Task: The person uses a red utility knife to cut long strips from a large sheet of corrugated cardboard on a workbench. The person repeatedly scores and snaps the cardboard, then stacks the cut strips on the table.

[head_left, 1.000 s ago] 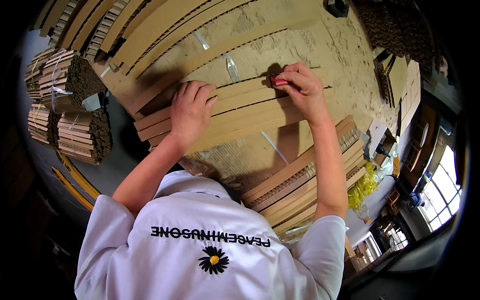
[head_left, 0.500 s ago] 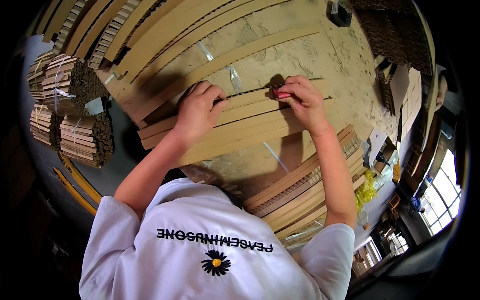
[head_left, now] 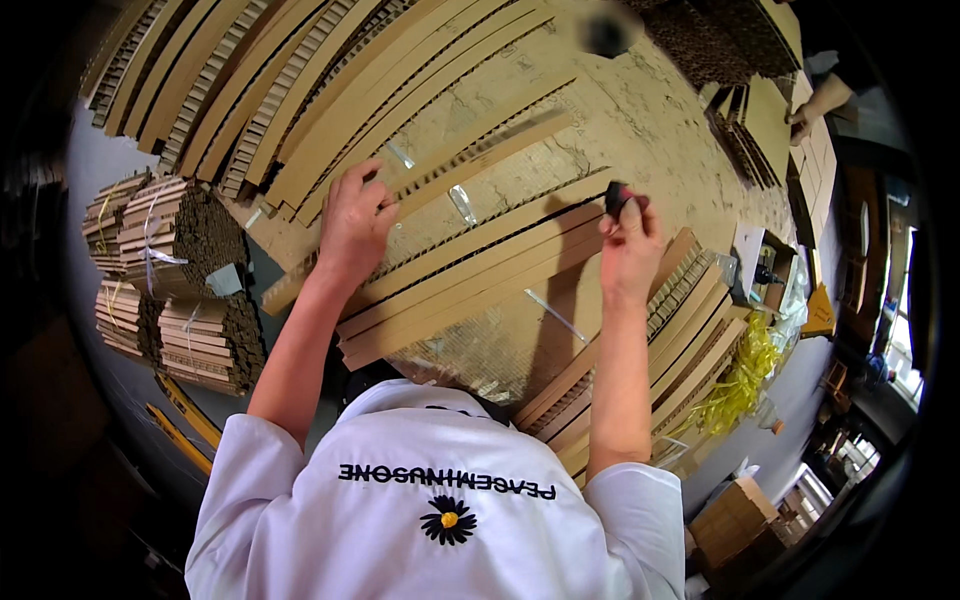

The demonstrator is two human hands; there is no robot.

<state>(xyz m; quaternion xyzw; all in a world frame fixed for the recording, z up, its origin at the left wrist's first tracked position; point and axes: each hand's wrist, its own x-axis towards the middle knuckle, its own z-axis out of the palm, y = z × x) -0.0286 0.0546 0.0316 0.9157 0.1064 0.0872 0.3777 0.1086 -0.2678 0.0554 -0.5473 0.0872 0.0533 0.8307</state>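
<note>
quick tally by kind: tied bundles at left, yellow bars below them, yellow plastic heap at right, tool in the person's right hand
Tied cardboard bundles: 4
Yellow bars: 2
Yellow plastic heap: 1
Black-and-red tool in the right hand: 1
Total: 8

Table [head_left: 670, 130] bright. Dark shadow [head_left: 562, 290] just left of right hand [head_left: 632, 250] and its arm. White glare at window [head_left: 904, 345], far right of grip. Dark thing [head_left: 608, 34] above grip blurry. Edges black, bent.

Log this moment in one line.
left hand: at long tan cardboard strip | right hand: holding small red-and-black object | rest: tangled yellow plastic strands
</note>
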